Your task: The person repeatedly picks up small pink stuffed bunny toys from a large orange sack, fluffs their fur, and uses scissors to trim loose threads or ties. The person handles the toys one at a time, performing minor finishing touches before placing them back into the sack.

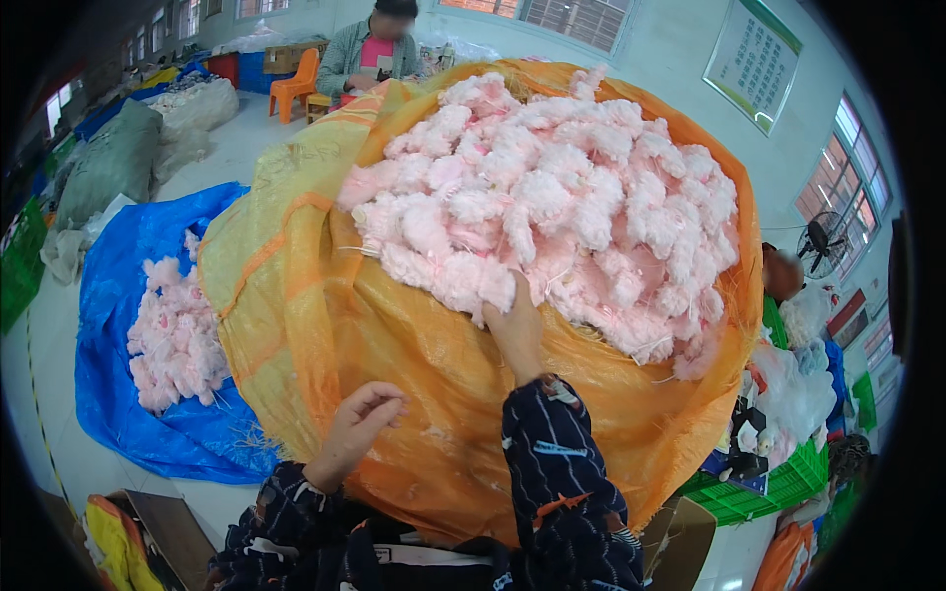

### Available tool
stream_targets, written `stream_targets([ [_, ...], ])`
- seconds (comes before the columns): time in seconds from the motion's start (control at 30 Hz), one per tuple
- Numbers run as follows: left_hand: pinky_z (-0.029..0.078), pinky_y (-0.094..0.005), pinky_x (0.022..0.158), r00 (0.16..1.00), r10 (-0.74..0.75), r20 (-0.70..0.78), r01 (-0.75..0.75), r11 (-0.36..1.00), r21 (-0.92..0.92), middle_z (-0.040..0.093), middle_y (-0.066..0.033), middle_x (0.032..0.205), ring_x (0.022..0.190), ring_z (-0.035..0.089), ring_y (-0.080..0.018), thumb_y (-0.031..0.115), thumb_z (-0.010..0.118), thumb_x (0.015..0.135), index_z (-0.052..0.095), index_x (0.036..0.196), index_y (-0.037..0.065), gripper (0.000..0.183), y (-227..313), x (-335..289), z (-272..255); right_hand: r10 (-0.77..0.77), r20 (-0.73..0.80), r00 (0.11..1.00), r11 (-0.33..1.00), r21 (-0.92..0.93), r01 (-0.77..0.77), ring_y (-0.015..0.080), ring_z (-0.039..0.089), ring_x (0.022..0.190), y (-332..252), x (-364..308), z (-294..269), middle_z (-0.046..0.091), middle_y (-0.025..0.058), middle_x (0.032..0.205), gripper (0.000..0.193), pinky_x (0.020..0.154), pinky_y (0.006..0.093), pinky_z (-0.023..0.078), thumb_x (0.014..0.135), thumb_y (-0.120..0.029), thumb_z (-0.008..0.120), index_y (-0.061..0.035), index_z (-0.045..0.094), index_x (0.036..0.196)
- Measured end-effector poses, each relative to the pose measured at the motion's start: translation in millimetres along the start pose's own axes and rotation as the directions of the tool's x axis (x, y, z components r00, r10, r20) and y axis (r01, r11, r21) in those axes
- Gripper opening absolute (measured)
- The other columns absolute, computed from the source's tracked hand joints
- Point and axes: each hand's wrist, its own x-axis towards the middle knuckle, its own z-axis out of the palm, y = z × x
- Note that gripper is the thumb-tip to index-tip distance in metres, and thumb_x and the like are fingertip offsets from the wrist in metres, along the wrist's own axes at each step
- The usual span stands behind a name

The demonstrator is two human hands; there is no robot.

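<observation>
A big heap of fluffy pale pink plush pieces (562,187) fills the top of a large orange woven sack (414,345) in front of me. With my right hand (516,333) I grip one pink plush piece (471,284) at the heap's near edge; its fingertips are partly hidden in the fur. My left hand (357,433) hovers over the near side of the sack. Its fingers are slightly bent with the thumb apart, and nothing is in it. Thin pale threads stick out among the plush pieces.
To the left, a blue sack (108,364) holds more pink plush pieces (175,340). Green crates (769,492) with plastic bags stand at the right. Another person (370,64) sits at the back near an orange chair (296,83). A cardboard box (168,537) is at the lower left.
</observation>
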Motion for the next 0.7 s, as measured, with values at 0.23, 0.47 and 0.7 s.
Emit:
stream_targets([
  [0.23, 0.042, -0.025, 0.081, 0.987, 0.136, 0.09, -0.145, 0.984, 0.102, 0.051, -0.005, 0.111, 0.099, 0.05, -0.0134, 0.012, 0.059, 0.082, 0.038, 0.123, 0.003, 0.047, -17.7, 31.4, 33.8, 0.226, 0.738, 0.635, -0.397, 0.665, -0.632, 0.0096, 0.053, 0.062, -6.2, -87.3, -43.9, 0.054, 0.0036, 0.077, 0.033, 0.047, 0.0185, 0.043, 0.089, -0.036, 0.045, -0.0065, 0.047, 0.103],
  [0.47, 0.042, -0.0298, 0.088, 0.96, -0.007, 0.278, 0.027, 0.997, -0.066, 0.049, -0.0072, 0.116, 0.103, 0.049, -0.0148, 0.005, 0.073, 0.067, 0.033, 0.127, 0.001, 0.072, 1.7, 18.3, 47.6, 0.004, 0.906, 0.423, 0.039, 0.422, -0.906, 0.0166, 0.058, 0.08, 2.0, -172.9, -41.6, 0.059, 0.0097, 0.091, 0.045, 0.068, 0.026, 0.048, 0.091, -0.041, 0.038, -0.0034, 0.048, 0.113],
  [0.7, 0.043, -0.0293, 0.087, 0.911, -0.158, 0.382, 0.139, 0.987, 0.078, 0.05, -0.0072, 0.115, 0.103, 0.05, -0.0135, 0.005, 0.073, 0.067, 0.037, 0.124, 0.001, 0.068, -23.9, -8.5, 42.5, 0.224, 0.442, 0.869, 0.171, 0.86, -0.481, 0.0102, 0.055, 0.088, -32.5, -131.1, -72.5, 0.059, 0.0083, 0.099, 0.032, 0.077, 0.0267, 0.044, 0.091, -0.026, 0.046, 0.0012, 0.054, 0.107],
])
